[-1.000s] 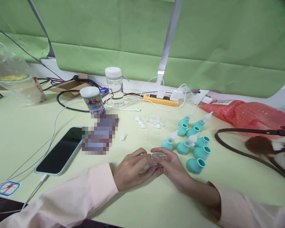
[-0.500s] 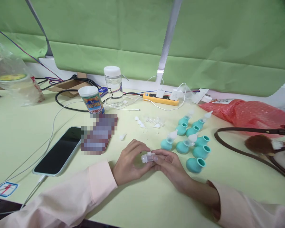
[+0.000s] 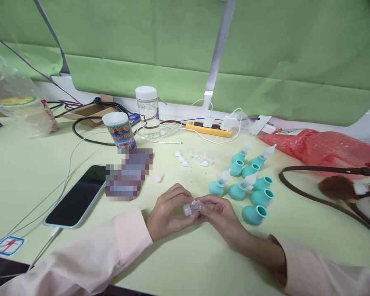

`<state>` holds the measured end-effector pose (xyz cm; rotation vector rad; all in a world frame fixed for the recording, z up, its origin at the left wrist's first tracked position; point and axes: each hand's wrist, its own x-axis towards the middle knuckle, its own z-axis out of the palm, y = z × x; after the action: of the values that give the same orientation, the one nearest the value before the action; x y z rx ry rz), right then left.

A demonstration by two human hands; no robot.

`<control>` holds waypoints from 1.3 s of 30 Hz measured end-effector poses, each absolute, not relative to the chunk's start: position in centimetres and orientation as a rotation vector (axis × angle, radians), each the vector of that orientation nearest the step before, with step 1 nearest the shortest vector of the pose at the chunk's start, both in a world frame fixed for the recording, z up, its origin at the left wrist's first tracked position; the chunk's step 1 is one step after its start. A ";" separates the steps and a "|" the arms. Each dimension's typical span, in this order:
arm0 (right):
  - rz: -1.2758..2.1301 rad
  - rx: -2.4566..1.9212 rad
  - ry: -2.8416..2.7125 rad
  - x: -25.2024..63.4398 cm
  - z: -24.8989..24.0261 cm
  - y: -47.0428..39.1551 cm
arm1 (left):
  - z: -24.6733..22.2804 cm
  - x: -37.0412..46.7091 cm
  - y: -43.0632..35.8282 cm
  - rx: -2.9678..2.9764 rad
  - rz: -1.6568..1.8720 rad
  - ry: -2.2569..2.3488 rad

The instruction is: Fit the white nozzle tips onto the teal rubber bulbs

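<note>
My left hand (image 3: 168, 211) and my right hand (image 3: 222, 216) meet over the pale green table (image 3: 33, 172), both gripping a small clear plastic connector (image 3: 192, 207) between their fingertips. Just right of my right hand lie several teal rubber bulbs (image 3: 254, 213), some fitted with clear white tips (image 3: 224, 176). Loose white and clear small parts (image 3: 193, 158) are scattered farther back, with one white tip (image 3: 159, 177) near my left hand.
A phone (image 3: 77, 197) on a cable lies at left beside a blurred packet (image 3: 129, 172). Behind stand a printed cup (image 3: 119, 130), a water bottle (image 3: 148, 111) and a yellow power strip (image 3: 209, 128). A red bag (image 3: 323, 150) and dark strap (image 3: 323, 169) are at right.
The hands rose slightly off the table and the clear connector came into sight between the fingertips; it has since tilted a little. Everything else stays put.
</note>
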<state>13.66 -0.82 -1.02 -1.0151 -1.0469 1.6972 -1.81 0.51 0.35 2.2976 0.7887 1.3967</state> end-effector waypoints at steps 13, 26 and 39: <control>1.743 -0.938 -1.064 13.8 -1.1 -0.7 | 0.2 -1.9 0.2 2.351 1.369 0.877; 1.616 -1.017 -1.268 13.7 -0.3 -1.0 | 0.3 -1.7 0.2 2.292 1.354 0.835; -0.085 -0.881 -2.688 16.4 5.5 -3.5 | -0.2 -2.1 0.3 2.180 1.231 0.993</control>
<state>16.41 -3.46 5.55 -0.8806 -2.6885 -0.0853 -2.06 0.33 -0.20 2.1797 0.9928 1.2307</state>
